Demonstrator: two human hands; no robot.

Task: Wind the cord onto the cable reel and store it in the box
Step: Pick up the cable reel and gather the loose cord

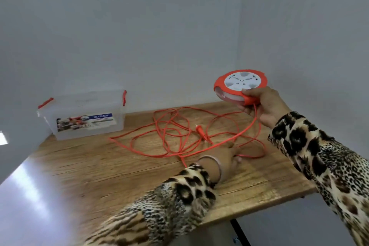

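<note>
The tabletop (119, 166) is showing matt, grained wood; the box (83, 118) is looking like clear, smooth plastic; the cable reel (239, 84) is showing glossy orange-and-white plastic.

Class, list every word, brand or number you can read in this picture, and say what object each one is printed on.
"MULTI BOX": blue band of the label on the clear storage box, just legible.
Smaller print and pictures on that label: too blurred to read.
Cable reel face: no readable text.

Right hand (261, 106) grips orange cable reel (240, 87) above wooden table (99, 166) | left hand (227, 158) on loose orange cord (173, 132) (fingers blurred) | clear lidded box (83, 116) far left, well apart
</note>
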